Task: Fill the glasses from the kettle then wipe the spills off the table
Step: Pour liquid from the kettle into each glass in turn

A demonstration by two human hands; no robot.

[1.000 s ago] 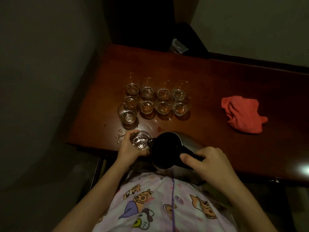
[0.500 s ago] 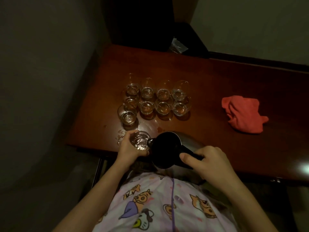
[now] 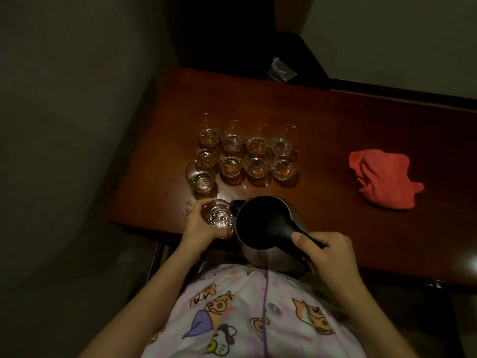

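while your left hand [image 3: 200, 226] grips the glass [image 3: 219, 217] at the table's [image 3: 361, 120] near edge, your right hand [image 3: 326, 250] holds the kettle [image 3: 263, 223] handle, spout at the rim: you're mid-fill. next, level it gently; the cloth [image 3: 382, 178] waits untouched.

The room is dim. A dark reddish-brown wooden worktop [image 3: 335, 120] with a glossy surface runs from the left corner off to the right, with a bright glare spot [image 3: 471, 263] near its right front edge. To its left a plain grey wall [image 3: 64, 125] falls into shadow. Behind the worktop stands a tall black piece of furniture [image 3: 222, 32], and a dark rail [image 3: 402, 95] borders the far edge. A paler wall [image 3: 400, 34] rises behind that. A thin metal leg [image 3: 154, 257] shows under the front left corner.
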